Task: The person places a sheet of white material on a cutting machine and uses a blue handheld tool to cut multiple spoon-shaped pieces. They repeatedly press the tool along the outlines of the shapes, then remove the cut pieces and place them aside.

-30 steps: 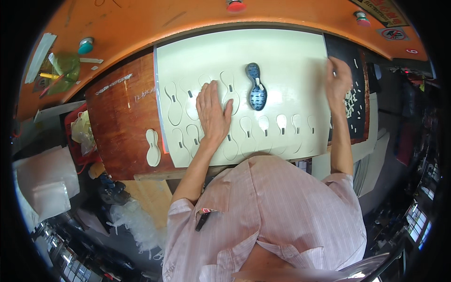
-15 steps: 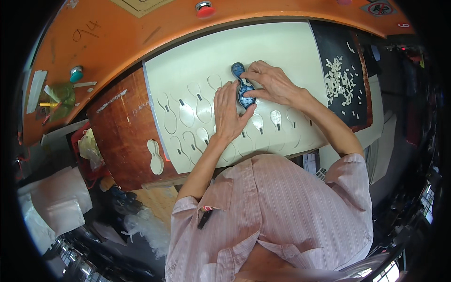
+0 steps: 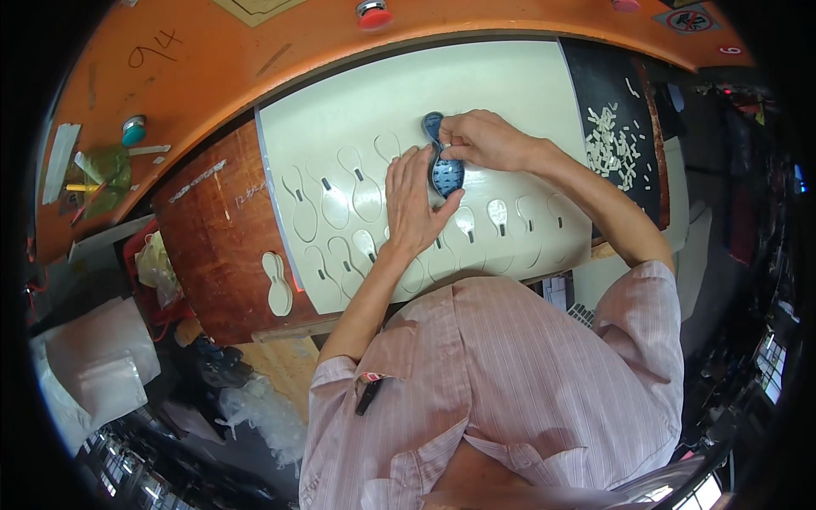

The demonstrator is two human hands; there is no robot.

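Pressing down on a dark blue sole-shaped cutting die [image 3: 442, 161], both hands meet at the middle of a pale sheet [image 3: 510, 93]. The right hand [image 3: 480, 140] grips the die's far half from the right, fingers curled closed over its edge. The left hand [image 3: 412, 204] lies flat just left of the die, fingers spread narrow, with the thumb hooked around the die's near end. The die sits on the sheet, roughly central and towards its far side.

Around the hands the sheet is covered with sole-shaped outlines [image 3: 336, 200] in rows, each with a small dark slot, running from the left edge to the near right corner. The sheet rests on a reddish-brown wooden block [image 3: 212, 238] on the counter. A single pale sole-shaped piece [image 3: 278, 283] lies on the block near the sheet's near left corner.

To the right of the sheet, a black mat [image 3: 608, 76] carries a scatter of small white slips [image 3: 612, 144]. Beyond the sheet curves an orange machine panel [image 3: 212, 59] with a red button [image 3: 374, 13]. Far left on the panel are a teal cap [image 3: 133, 129] and a greenish clear bag [image 3: 102, 174].
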